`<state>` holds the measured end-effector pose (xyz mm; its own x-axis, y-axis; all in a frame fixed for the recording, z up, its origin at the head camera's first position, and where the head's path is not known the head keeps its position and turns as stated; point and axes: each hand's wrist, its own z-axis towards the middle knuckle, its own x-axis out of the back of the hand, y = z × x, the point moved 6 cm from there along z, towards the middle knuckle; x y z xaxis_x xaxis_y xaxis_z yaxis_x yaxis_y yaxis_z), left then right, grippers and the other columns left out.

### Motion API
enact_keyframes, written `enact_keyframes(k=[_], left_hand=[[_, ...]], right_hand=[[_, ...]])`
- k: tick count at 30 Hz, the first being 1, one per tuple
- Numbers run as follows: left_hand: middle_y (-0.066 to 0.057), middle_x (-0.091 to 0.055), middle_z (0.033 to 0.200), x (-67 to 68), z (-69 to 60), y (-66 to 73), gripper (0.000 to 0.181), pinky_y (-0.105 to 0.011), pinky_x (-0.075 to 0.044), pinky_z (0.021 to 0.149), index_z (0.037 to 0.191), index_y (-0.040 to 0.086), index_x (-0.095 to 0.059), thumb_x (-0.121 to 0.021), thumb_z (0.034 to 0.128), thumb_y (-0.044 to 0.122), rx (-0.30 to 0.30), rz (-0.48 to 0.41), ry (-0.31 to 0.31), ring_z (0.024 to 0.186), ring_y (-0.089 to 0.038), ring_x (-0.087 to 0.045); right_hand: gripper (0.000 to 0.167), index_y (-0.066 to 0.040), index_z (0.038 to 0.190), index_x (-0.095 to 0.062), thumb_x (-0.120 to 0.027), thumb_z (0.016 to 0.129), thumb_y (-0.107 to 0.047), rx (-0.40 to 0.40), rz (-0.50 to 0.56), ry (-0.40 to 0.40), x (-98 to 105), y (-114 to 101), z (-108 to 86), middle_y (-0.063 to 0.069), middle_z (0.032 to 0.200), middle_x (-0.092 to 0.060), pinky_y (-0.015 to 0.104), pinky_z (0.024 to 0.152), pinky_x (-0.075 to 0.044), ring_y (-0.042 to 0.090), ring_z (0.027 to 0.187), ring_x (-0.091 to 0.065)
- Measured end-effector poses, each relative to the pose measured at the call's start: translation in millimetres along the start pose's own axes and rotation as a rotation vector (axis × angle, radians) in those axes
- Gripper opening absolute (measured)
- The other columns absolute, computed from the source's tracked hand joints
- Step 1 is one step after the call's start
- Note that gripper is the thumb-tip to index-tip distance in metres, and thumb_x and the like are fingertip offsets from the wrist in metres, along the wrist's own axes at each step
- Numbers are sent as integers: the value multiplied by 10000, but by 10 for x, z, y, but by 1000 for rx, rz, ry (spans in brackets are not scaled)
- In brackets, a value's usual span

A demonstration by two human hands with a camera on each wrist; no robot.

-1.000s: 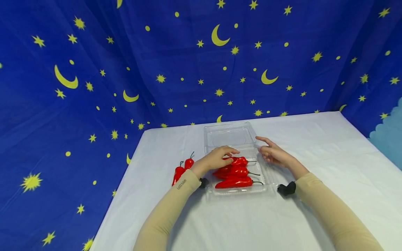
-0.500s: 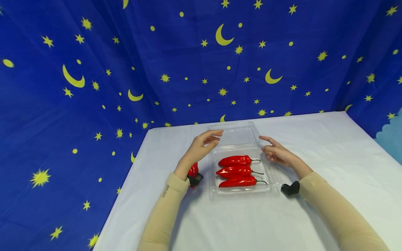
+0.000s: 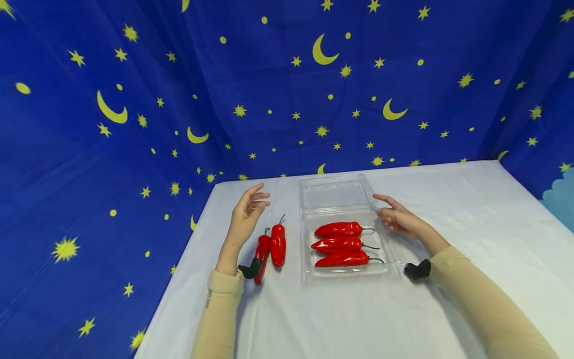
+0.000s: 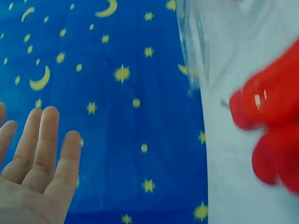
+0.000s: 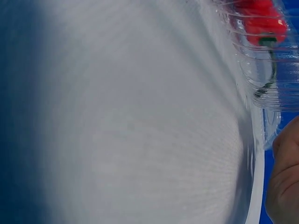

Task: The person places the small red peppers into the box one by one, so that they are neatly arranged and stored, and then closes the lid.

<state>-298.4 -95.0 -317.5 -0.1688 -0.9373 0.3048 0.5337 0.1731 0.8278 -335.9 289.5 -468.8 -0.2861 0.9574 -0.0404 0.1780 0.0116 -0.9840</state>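
My left hand [image 3: 243,219] is raised with relaxed, spread fingers and holds nothing. It is near two red peppers [image 3: 278,247] lying side by side on the table, left of a clear plastic clamshell container [image 3: 307,259]. Its wrist partly covers the left pepper [image 3: 263,245]. In the container's base lie three more red peppers [image 3: 343,244], stems pointing right. The container's lid [image 3: 334,193] is folded back, away from me. My right hand [image 3: 400,219] is at the container's right side, by the hinge, index finger extended toward the lid's corner; whether it touches the plastic is unclear.
A white cloth covers the table [image 3: 341,319]. Behind and to the left hangs a blue curtain [image 3: 269,89] with yellow stars and moons. Black wrist camera mounts [image 3: 417,270] sit beneath both wrists.
My left hand has let go of the far pepper in the container, lifted, and moved left toward the two loose peppers. My right hand has stayed by the hinge.
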Motion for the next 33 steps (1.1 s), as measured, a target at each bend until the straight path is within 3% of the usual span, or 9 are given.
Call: enact_keyframes(k=[6,13,18,25,29,33], left_hand=[[-293,-520,1213,243,-155,-93,431,-225,-441,911,1385,-32,-402,-469,960,-37,66,0,82,1067,-408,-552],[-302,-522,1205,330,-338,-214,402,-207,-453,881,1358,-42,-435,-445,957,-61,130,4,104,1059,-427,-549],[-307,-539,1180,303,-459,-360,387,-209,-464,851,1332,-71,-454,-456,946,-76,157,32,92,1031,-436,-563],[-222,-605,1127,193,-599,-904,348,-422,-487,835,1275,17,-554,-507,934,-37,193,180,57,974,-350,-607],[-189,-590,1166,137,-677,-1029,342,-467,-472,866,1266,25,-566,-558,924,24,229,284,8,1001,-330,-596],[-193,-545,1219,104,-749,-1106,380,-513,-445,895,1294,50,-551,-599,922,108,321,328,-69,1056,-366,-568]], right_hand=[[645,-132,1514,-86,-424,971,-51,8,24,0,-4,3,-7,1,764,-460,175,465,-371,60,541,-431],[657,-135,1515,-85,-423,958,-49,12,14,-1,3,9,5,-22,711,-441,179,461,-370,56,530,-422],[655,-136,1513,-87,-421,957,-47,6,12,1,-2,2,12,-20,713,-443,179,460,-373,57,529,-426],[660,-134,1516,-84,-420,956,-40,12,13,-1,-2,-10,8,-23,698,-436,175,453,-370,56,522,-424],[658,-132,1515,-82,-420,959,-43,12,20,-5,-5,-4,5,-31,688,-434,178,456,-369,58,520,-423],[651,-135,1514,-86,-417,961,-43,14,18,-5,-4,2,8,-40,667,-427,181,456,-365,59,519,-420]])
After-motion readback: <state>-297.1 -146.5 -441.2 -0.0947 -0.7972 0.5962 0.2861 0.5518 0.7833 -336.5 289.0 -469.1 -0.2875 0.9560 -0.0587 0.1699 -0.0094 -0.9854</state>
